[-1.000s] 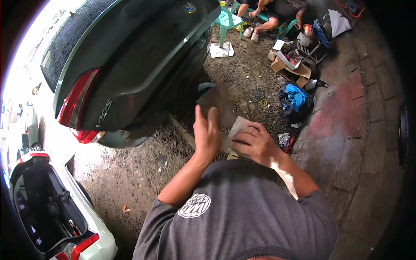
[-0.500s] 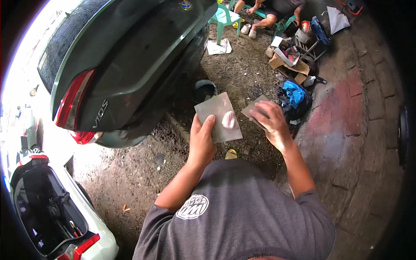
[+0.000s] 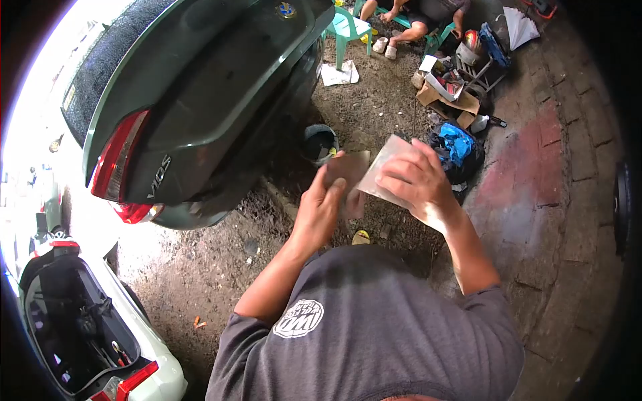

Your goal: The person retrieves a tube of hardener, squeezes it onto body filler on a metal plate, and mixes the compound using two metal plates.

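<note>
My left hand (image 3: 318, 208) is closed on the edge of a flat grey mixing plate (image 3: 352, 168), thumb on top. The plate is tilted and partly smeared by motion. A pale pink patch of paste (image 3: 354, 204) shows blurred low on it. My right hand (image 3: 420, 179), fingers bent over, grips a thin, pale, square putty spreader (image 3: 388, 157). The spreader is held up just right of the plate; whether the two touch I cannot tell. Both hands are above the dirt floor, in front of my body.
A dark green car (image 3: 221, 87) stands at the left, with a dark bucket (image 3: 319, 143) beside it. An open white car trunk (image 3: 160, 354) is lower left. Boxes (image 3: 461, 101) and a blue bag (image 3: 456, 142) lie right. Someone sits behind, near a green chair (image 3: 348, 28).
The plate in my left hand has turned from facing up to a steep tilt. The spreader in my right hand has swung upward and closer to the plate, now showing its broad side.
</note>
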### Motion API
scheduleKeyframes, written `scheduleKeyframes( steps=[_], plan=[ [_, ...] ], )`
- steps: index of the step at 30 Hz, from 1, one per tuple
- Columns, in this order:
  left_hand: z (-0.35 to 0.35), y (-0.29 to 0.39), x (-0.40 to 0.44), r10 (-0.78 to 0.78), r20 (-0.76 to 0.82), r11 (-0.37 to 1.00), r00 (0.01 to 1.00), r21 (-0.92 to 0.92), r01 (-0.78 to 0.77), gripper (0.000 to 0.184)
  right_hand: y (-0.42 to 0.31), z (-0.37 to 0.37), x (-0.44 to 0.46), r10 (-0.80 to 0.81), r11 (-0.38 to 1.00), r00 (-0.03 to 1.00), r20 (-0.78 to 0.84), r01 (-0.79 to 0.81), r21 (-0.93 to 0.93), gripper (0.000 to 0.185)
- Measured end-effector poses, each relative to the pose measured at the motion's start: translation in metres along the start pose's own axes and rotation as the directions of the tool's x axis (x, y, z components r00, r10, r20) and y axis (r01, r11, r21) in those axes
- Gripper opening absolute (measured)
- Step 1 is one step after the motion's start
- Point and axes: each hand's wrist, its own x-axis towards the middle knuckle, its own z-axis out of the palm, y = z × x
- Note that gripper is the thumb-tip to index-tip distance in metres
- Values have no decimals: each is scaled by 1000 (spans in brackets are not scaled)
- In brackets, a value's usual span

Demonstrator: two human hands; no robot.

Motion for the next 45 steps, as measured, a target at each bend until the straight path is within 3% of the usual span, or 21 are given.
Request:
scheduleKeyframes(
  steps=[2,3,7,10,12,14,15,16,18,20,24,26,28,31,34,35,37,39,41,43,45],
  plan=[
    [11,5,-4,115,37,992,993,41,-116,44,-7,13,-3,-6,1000,1000,12,6,1,26],
    [11,10,-1,50,22,998,999,-26,-49,45,-11,24,-1,-11,1000,1000,11,11,-3,26],
    [10,1,3,182,-121,975,976,149,-163,40,-48,27,-9,-60,978,996,63,47,201,25],
    [10,-13,3,38,-225,999,974,-3,-40,32,-49,28,-24,-73,972,989,128,42,231,29],
    [13,-4,4,110,-244,992,963,-38,-123,31,-44,24,-30,-11,968,982,186,-37,249,34],
    [16,5,4,183,-273,975,945,-71,-209,32,-44,16,-28,69,913,998,1,-63,404,50],
    [15,1,4,39,-256,992,966,-106,-68,34,-51,6,-17,101,885,991,-89,-49,462,55],
    [20,-12,6,-78,-225,927,971,-375,-13,33,-57,1,-11,143,855,974,-176,-32,517,59],
    [30,-6,-1,-205,-173,797,963,-600,61,31,-61,12,-18,132,862,976,-175,-26,506,62],
    [30,-16,-2,-227,-160,756,961,-650,71,30,-62,29,-23,136,866,975,-175,-32,499,61],
    [26,-30,-7,-286,-149,753,947,-645,126,31,-46,64,-45,317,831,946,-67,-243,501,65],
    [22,-24,-10,-324,-98,698,941,-696,168,32,-30,83,-65,344,874,937,-57,-297,385,63],
    [20,-22,-12,-340,-34,673,940,-707,218,33,-20,122,-95,550,449,834,42,-338,827,55],
    [18,-24,-10,-340,85,685,936,-660,309,38,-18,105,-79,829,-110,432,356,-498,860,45],
    [24,-38,-7,-342,85,695,936,-647,313,38,-29,81,-22,785,-430,500,365,16,903,36],
    [25,-43,-6,-336,62,670,940,-686,285,37,-31,74,-19,777,-451,490,396,-5,892,33],
    [16,-47,0,-295,-27,681,955,-707,190,34,-19,98,-74,762,82,617,197,-394,915,33],
    [2,-42,6,-267,-117,703,957,-703,111,33,-28,96,-87,717,132,676,170,-371,919,34],
    [-17,-49,9,-231,-147,743,962,-665,77,33,-50,46,-58,690,-371,660,297,-30,928,37],
    [-14,-47,3,-243,-153,763,958,-640,92,33,-58,32,-37,658,209,751,57,-254,945,43],
    [0,-40,-5,-275,-172,783,946,-610,117,33,-64,27,-22,463,701,884,-71,-316,640,54]
  ],
)
